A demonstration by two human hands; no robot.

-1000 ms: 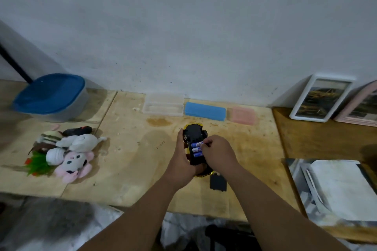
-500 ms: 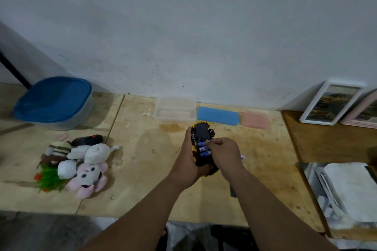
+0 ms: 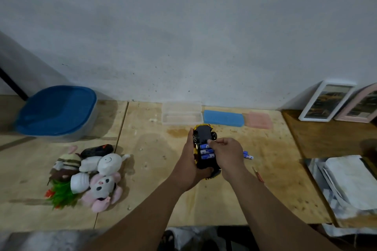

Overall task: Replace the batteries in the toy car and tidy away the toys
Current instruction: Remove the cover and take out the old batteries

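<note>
1. The left hand (image 3: pixel 188 166) grips the upturned yellow toy car (image 3: pixel 204 149) from its side.
2. The right hand (image 3: pixel 226 156) pinches the top blue battery (image 3: pixel 204 146) (three sit in the compartment).
3. Loose batteries (image 3: pixel 247 155) lie just right of the right hand.

Table (image 3: pixel 155 169), lower frame: bare plywood, matt, stained. Wall (image 3: pixel 183 26), upper frame: matt painted plaster, speckled. Toy car (image 3: pixel 204 134), centre: glossy black and yellow plastic; batteries (image 3: pixel 206 151) in it have shiny blue wrap. Soft toys (image 3: pixel 95 177), lower left: plush cloth. Tub (image 3: pixel 57 112), left: plastic with smooth blue lid. Clear case (image 3: pixel 181 115): see-through plastic. Sponges (image 3: pixel 223 118): porous foam. Papers (image 3: pixel 350 183), right: matt.
</note>
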